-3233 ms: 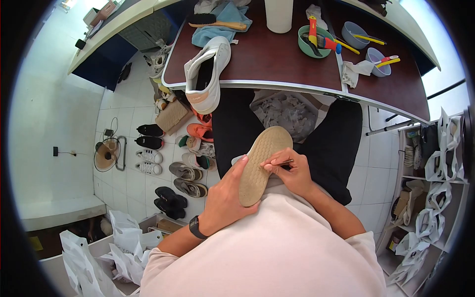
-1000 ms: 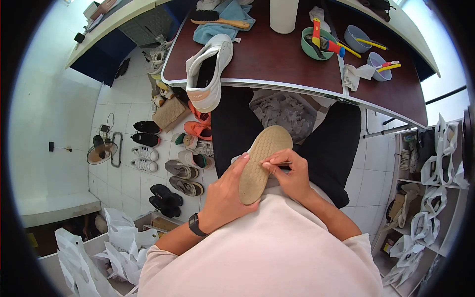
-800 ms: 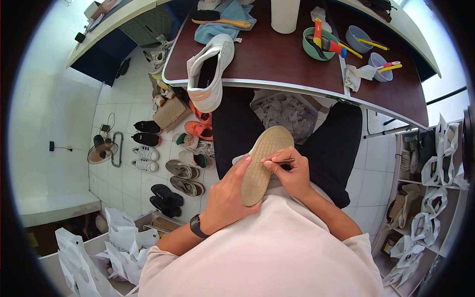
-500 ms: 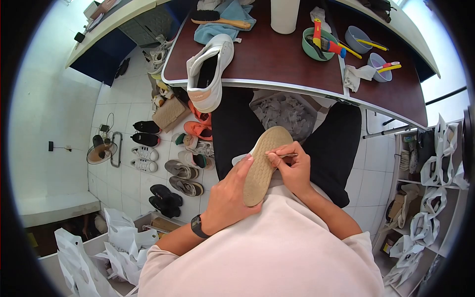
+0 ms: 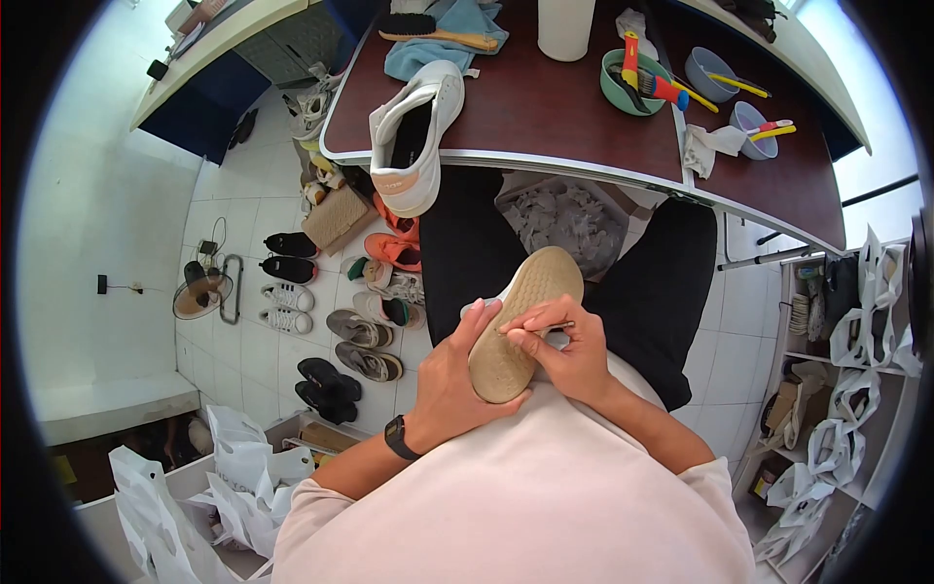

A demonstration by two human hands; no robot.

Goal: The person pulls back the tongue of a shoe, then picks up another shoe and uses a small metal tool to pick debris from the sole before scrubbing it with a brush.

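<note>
A white shoe (image 5: 543, 277) is held over my lap with its tan textured sole facing up. My left hand (image 5: 455, 368) is wrapped around its left side and heel end, thumb along the sole's edge. In a pinch, my right hand (image 5: 566, 355) grips a thin stick-like tool (image 5: 569, 324), mostly hidden by the fingers. The tool's tip meets the sole near its middle. Another white shoe (image 5: 420, 136) with a peach heel patch rests at the front edge of the dark red table (image 5: 525, 112).
On the table are a wooden brush (image 5: 438, 37) on a blue cloth (image 5: 404, 63), a white cylinder (image 5: 564, 29), a green bowl (image 5: 623, 92) of brushes and crumpled tissue (image 5: 710, 146). Several shoes (image 5: 365, 346) line the floor at left. White bags (image 5: 851, 419) fill shelves at right.
My right hand has moved left and down along the sole, bringing the tool's tip from nearer the toe to about mid-sole. The shoe has shifted slightly in my left hand.
</note>
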